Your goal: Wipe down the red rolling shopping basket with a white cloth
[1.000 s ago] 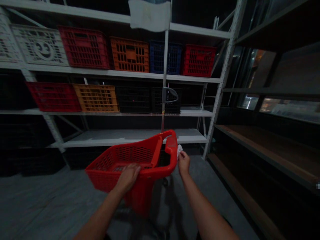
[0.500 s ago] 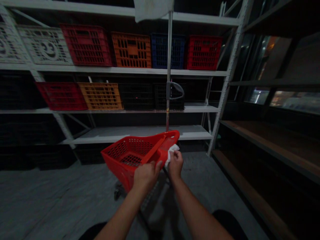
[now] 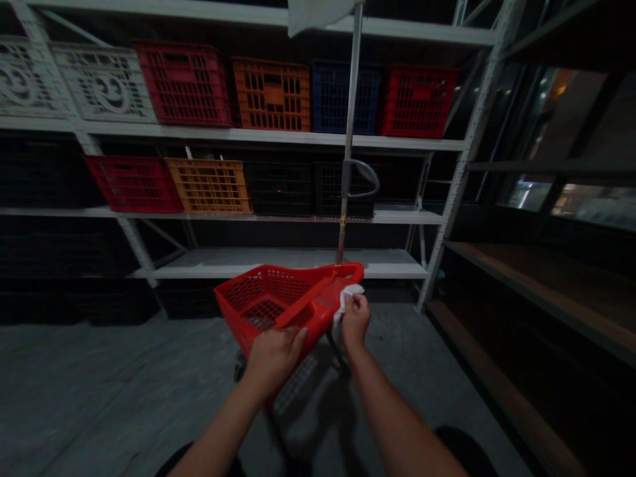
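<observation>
Up close, L hand [image 3: 275,358] has its fingers curled over the near rim of a bright-red moulded-plastic shopping cart [image 3: 236,321]. R hand [image 3: 356,321] has its fingers pinching a crumpled, soft white cloth [image 3: 346,298] against the cart's smooth, rounded handle edge. Cart's on the grey concrete floor [image 3: 99,384], angled, right in front of the person; basket's boxy, walls & base punched w/ mesh holes.

Just past it, a slim metal pole [image 3: 354,86] rises near-vert. by the cart's far corner, w/ a dark-grey D-shaped handle [image 3: 346,177] partway up & a flat whitish panel [image 3: 318,13] up top, cut by the frame. Out R, brown flat-board shelving [image 3: 536,268].

Furthest back, a white metal rack [image 3: 278,136] w/ hole-punched posts, carrying slatted plastic crates. Upper row: white smiley-face crate [image 3: 109,86], dull-red crate [image 3: 183,86], orange crate [image 3: 272,96], blue crate [image 3: 330,99], bright-red crate [image 3: 420,103]. Lower: red crate [image 3: 136,185], yellow crate [image 3: 211,187], black crate [image 3: 279,189], v. dim. Smiley cutout reads clear; any lettering's too dark to make out.
</observation>
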Tool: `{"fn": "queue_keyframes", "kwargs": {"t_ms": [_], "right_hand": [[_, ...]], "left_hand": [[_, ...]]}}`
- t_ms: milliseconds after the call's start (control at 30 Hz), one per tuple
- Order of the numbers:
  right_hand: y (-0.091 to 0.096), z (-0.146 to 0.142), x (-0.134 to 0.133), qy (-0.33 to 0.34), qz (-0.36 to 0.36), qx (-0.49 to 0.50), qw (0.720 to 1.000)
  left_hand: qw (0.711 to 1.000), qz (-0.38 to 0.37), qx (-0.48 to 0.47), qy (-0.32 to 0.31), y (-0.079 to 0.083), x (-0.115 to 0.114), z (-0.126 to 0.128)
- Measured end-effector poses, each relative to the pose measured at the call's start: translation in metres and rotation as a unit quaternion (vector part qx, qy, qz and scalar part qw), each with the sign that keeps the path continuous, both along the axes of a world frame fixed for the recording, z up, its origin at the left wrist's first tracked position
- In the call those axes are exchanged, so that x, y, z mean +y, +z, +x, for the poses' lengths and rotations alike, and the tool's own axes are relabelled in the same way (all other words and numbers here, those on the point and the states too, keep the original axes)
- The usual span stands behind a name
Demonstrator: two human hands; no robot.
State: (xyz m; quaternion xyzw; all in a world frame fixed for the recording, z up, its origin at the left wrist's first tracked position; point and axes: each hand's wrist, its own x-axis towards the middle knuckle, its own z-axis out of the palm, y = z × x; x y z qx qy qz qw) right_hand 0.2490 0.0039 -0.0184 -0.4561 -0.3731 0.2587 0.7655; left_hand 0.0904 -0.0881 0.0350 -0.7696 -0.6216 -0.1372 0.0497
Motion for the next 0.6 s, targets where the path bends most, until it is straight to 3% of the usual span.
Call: {"fn": "queue_keyframes", "kwargs": {"t_ms": [133, 233, 400, 500, 600], "right_hand": [[0.007, 0.028, 0.041, -0.068, -0.034, -0.042, 0.996], [0.003, 0.016, 0.023, -0.078, 0.004, -0.094, 0.992], [-0.002, -0.020, -0.034, -0.003, 0.084, -0.185, 0.979], [0.013, -0.009, -0.029, 0.018, 0.080, -0.258, 0.963], [0.038, 0.018, 0.000, 0.049, 0.026, -0.365, 0.929]], "left_hand": [[1.000, -0.018, 0.001, -0.006, 0.003, -0.002, -0.013], [1.000, -0.020, -0.003, -0.013, 0.005, -0.002, -0.020], [0.999, -0.022, -0.027, -0.033, 0.005, -0.005, -0.032], [0.998, -0.032, -0.046, -0.038, 0.007, -0.007, -0.042], [0.997, -0.045, -0.049, -0.050, 0.012, -0.010, -0.051]]}}
